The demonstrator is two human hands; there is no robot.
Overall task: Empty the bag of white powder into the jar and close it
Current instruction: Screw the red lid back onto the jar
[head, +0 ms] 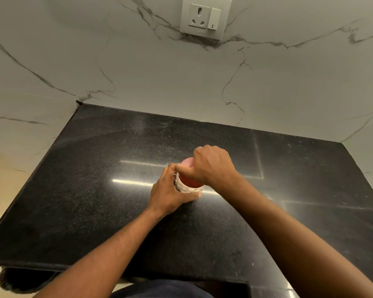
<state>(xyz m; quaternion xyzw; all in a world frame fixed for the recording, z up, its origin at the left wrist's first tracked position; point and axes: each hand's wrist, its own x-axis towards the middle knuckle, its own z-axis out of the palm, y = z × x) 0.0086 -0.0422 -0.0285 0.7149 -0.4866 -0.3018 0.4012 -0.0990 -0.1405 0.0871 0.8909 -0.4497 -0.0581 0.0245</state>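
Observation:
A small jar [186,188] with a white scale-patterned side stands upright near the middle of the black counter [95,190]. A red lid [188,180] sits on top of it. My left hand [170,191] wraps around the jar's side from the left. My right hand [211,164] comes down from above and grips the lid, covering most of it. No bag of white powder is in view.
The counter is polished black stone with a marble wall [159,82] behind and to both sides. A wall socket and switch [205,17] sit high on the back wall. The counter's left edge drops to a beige floor [2,190].

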